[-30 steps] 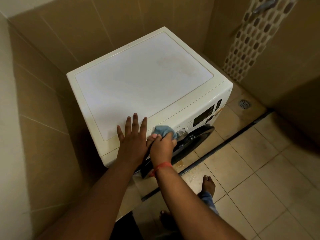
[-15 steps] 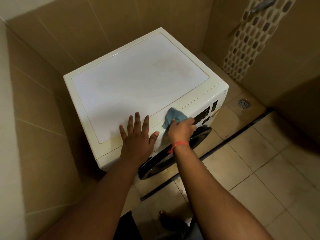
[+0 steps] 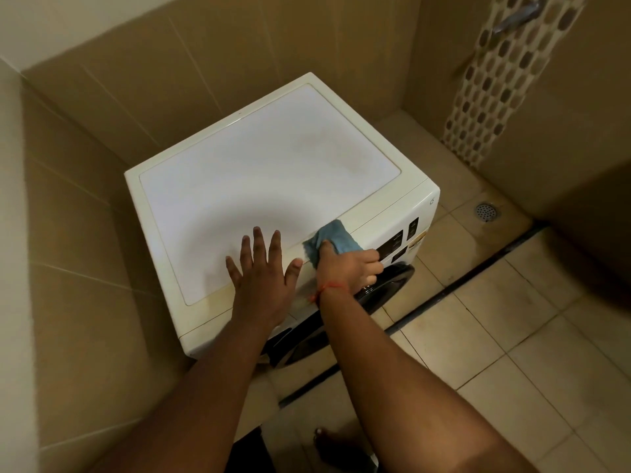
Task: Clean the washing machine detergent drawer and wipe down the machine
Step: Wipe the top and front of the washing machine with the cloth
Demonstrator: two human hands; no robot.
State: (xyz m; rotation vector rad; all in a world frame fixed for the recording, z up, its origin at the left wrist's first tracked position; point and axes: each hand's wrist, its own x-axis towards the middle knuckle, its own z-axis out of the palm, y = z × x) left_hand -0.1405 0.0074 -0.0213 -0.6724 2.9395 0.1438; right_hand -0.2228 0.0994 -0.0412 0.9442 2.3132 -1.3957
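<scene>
One washing machine (image 3: 273,172) is seen at the centre of the frame, one blue cloth (image 3: 333,238) and two hands. The left hand (image 3: 261,278) is laid flat on the lid near its front edge, fingers spread, grasping nothing. Just to its right, the right hand (image 3: 348,268) is clenched around the cloth, which is pressed at the seam between lid and control panel (image 3: 396,245). One floor drain (image 3: 487,210) lies at the right. Compared with half a second ago, the cloth has been shifted slightly upward onto the lid edge.
</scene>
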